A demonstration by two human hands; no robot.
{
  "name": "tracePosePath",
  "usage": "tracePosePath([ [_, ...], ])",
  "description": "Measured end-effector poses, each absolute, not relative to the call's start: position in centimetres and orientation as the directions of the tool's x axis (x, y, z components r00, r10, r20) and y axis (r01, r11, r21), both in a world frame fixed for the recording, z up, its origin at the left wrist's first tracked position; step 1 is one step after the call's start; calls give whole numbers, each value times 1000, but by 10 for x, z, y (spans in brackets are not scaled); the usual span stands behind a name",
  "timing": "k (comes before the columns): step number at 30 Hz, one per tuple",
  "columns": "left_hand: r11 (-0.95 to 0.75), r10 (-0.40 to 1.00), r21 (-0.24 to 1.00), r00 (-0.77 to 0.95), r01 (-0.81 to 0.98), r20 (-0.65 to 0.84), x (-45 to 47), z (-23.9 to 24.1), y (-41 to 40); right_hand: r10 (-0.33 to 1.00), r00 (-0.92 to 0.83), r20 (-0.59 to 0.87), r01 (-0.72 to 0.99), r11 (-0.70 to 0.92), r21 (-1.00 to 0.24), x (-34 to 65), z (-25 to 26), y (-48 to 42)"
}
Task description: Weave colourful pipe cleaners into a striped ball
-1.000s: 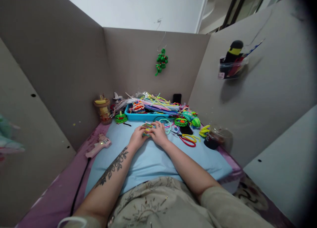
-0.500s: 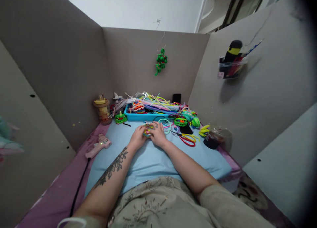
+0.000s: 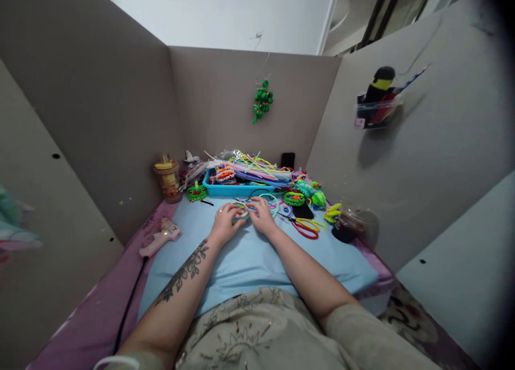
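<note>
Both hands meet over the middle of the blue cloth. Between them is a small multicoloured pipe-cleaner craft [image 3: 241, 212], with pastel green, yellow and pink strands showing. My left hand [image 3: 226, 223] grips its left side, thumb in front and fingers behind. On the other side my right hand [image 3: 260, 215] has curled fingers at the craft's right edge. The fingers partly cover the craft, so its full shape is hidden. Loose pastel pipe cleaners [image 3: 274, 205] lie just right of my right hand. Scissors with red and yellow handles [image 3: 308, 228] rest farther right.
A blue tray [image 3: 241, 190] heaped with pipe cleaners [image 3: 257, 169] stands behind the hands. A pink glue gun [image 3: 161, 240] with a black cord lies left. Green woven crafts [image 3: 196, 192], a lidded cup [image 3: 349, 225] and a tall tumbler [image 3: 168, 182] sit around. Grey panels enclose the table.
The craft has turned between my fingers, showing a pale green edge. My right hand has shifted slightly right, and the hands are a little farther apart.
</note>
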State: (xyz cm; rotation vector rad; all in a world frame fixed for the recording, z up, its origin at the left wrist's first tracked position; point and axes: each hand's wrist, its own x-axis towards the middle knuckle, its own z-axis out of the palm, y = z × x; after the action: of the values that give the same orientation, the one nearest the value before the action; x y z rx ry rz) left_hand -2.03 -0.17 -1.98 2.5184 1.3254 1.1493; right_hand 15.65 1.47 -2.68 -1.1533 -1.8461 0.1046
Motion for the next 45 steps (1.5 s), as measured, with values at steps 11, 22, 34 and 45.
tracePosePath([
  [11, -553, 753, 356, 270, 753, 600, -22, -24, 1, 759, -185, 624, 611, 586, -532, 148, -27, 10],
  [22, -527, 802, 371, 304, 765, 514, -16, -25, 2, 733, -152, 663, 557, 618, -555, 144, -27, 11],
  [34, -494, 836, 380, 308, 782, 453, -17, -24, 2, 648, -225, 727, 506, 716, -481, 141, -24, 8],
  [45, -503, 833, 392, 311, 770, 457, -18, -27, 4, 618, -267, 739, 527, 736, -426, 142, -25, 8],
])
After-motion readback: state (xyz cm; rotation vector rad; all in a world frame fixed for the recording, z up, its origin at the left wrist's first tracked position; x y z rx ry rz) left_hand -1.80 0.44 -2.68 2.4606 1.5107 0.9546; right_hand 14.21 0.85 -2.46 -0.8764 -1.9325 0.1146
